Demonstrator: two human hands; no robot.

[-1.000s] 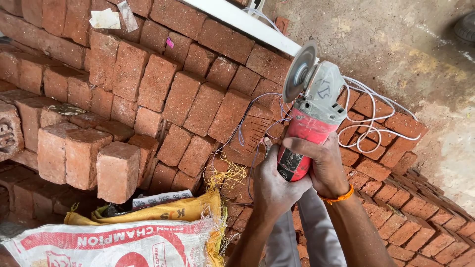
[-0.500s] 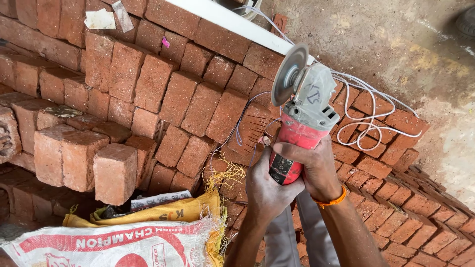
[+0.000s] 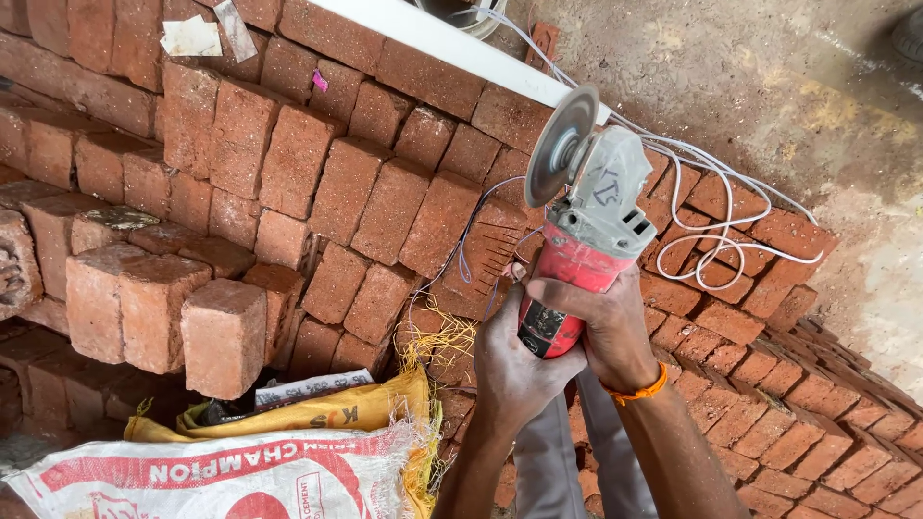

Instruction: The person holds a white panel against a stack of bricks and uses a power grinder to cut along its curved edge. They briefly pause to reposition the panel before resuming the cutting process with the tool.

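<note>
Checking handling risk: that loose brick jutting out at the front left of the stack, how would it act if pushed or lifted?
The loose brick looks solid and rough-faced, so probably heavy for its size, rigid and not slippery. It overhangs the bricks below, so a push could likely tip it off the brick stack. Its chipped edges suggest it may crumble at the corners if dropped.
</note>
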